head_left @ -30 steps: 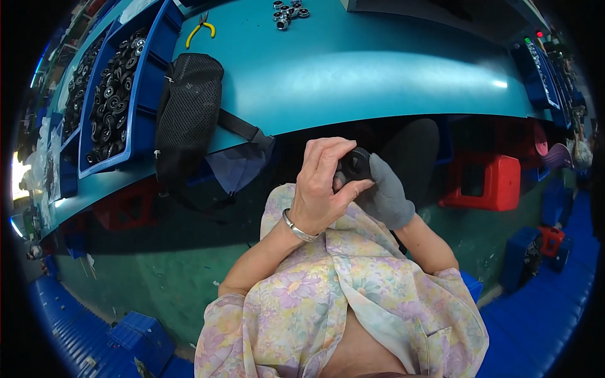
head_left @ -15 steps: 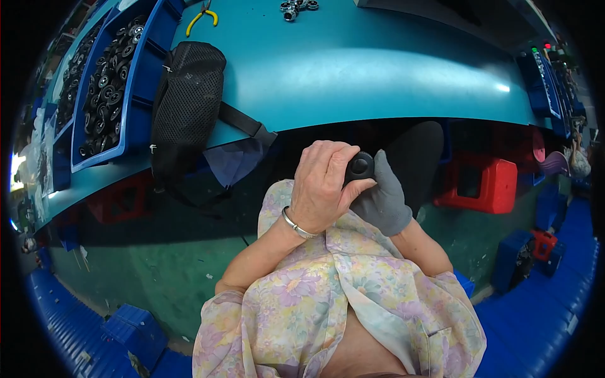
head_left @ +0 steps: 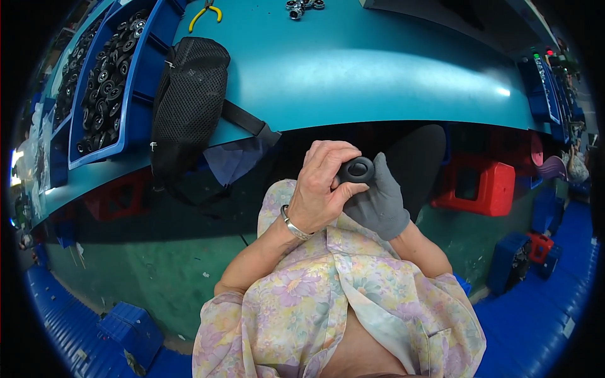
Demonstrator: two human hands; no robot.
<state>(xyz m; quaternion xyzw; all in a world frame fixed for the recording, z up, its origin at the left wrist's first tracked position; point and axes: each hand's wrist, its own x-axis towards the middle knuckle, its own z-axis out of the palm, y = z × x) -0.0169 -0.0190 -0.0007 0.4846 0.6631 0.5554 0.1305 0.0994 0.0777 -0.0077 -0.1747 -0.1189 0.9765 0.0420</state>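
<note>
Above my lap, just off the table edge, I have a small round black wheel [head_left: 359,169] with a raised round middle. The bare fingers and thumb of my left hand [head_left: 320,186], with a silver bracelet at the wrist, pinch its left side. Against its right side rests my right hand [head_left: 382,206] in a grey glove, thumb upright along the rim. The other gloved fingers are partly hidden behind the wheel and my left hand.
At the left, a blue bin [head_left: 125,129] holds many black wheels. A black mesh bag [head_left: 192,94] hangs over the edge of the blue table [head_left: 378,82]. Yellow-handled pliers [head_left: 206,17] and shiny metal parts [head_left: 296,9] lie farther back. A red stool [head_left: 501,189] stands right.
The wheel has tilted so that more of its round face shows, and my left fingers have shifted slightly on it. The whole view has moved a little.
</note>
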